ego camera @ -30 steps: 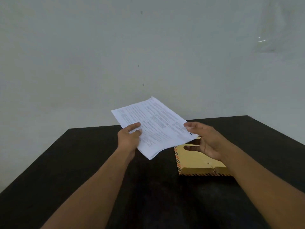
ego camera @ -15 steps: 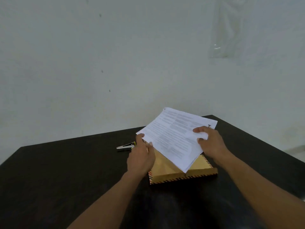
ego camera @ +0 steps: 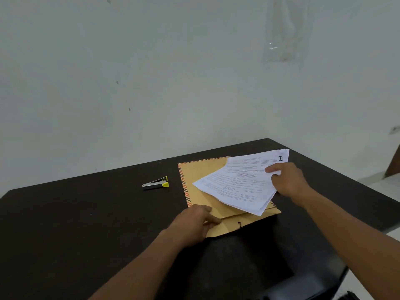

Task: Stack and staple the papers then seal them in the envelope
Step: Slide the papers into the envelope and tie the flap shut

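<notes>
my right hand (ego camera: 289, 184) pinches stacked papers (ego camera: 236, 185) above the unsealed envelope (ego camera: 201, 176); my left hand (ego camera: 192, 221) touches its flap (ego camera: 227, 230), grip unclear; sealing remains.

Matt dark table (ego camera: 86, 224), white printed papers (ego camera: 236, 185), brown paper envelope (ego camera: 199, 174), shiny metal stapler (ego camera: 155, 183) with yellow plastic.

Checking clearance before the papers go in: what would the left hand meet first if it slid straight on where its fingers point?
The left hand touches the envelope; straight on, it would likely reach the dark string clasp first, then the corner of the papers.
</notes>
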A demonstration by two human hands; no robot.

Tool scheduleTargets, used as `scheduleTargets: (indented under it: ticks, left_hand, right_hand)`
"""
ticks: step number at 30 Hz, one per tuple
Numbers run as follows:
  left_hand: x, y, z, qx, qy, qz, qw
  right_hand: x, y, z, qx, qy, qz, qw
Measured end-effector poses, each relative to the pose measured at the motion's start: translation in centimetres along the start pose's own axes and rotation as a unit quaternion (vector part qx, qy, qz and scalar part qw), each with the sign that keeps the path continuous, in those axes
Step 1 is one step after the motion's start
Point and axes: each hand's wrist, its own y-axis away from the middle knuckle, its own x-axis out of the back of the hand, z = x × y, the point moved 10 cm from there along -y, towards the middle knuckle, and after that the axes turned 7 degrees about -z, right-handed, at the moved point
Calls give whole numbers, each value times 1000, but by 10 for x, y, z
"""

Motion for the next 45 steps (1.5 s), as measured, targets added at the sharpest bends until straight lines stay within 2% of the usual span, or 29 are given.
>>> scheduleTargets:
  ticks: [5,8,12,15,19,24,28,31,34,40,45]
  left_hand:
    - [6,-10,10,2,-78,53,996]
    - [14,-22,13,5,-49,97,994]
    - [30,-32,24,-3,-11,172,985]
    - [38,-37,27,18,-9,195,981]
    - [39,-42,30,63,-69,156,983]
    - [33,-46,35,-7,-73,116,990]
    - [33,-43,20,25,-40,114,992]
    - [34,-42,20,9,-43,116,992]
    - [32,-43,21,-12,-20,105,994]
    - [29,-43,26,-25,-21,121,992]
    - [25,-48,37,-51,-7,111,992]
  right_hand:
    - [30,9,24,-41,-69,-3,997]
    - [51,20,34,-57,-138,-11,989]
    - [84,37,46,-69,-138,-20,988]
    - [105,49,62,-83,-131,-32,987]
    - [125,63,86,-129,-198,-50,970]
    - [130,91,82,-154,-227,-129,953]
    - [135,92,89,-159,-236,-133,949]
    - [126,94,90,-173,-285,-136,933]
    - [120,90,87,-172,-331,-116,921]
    - [122,69,94,-152,-275,-55,948]
    - [107,61,82,-129,-277,-19,952]
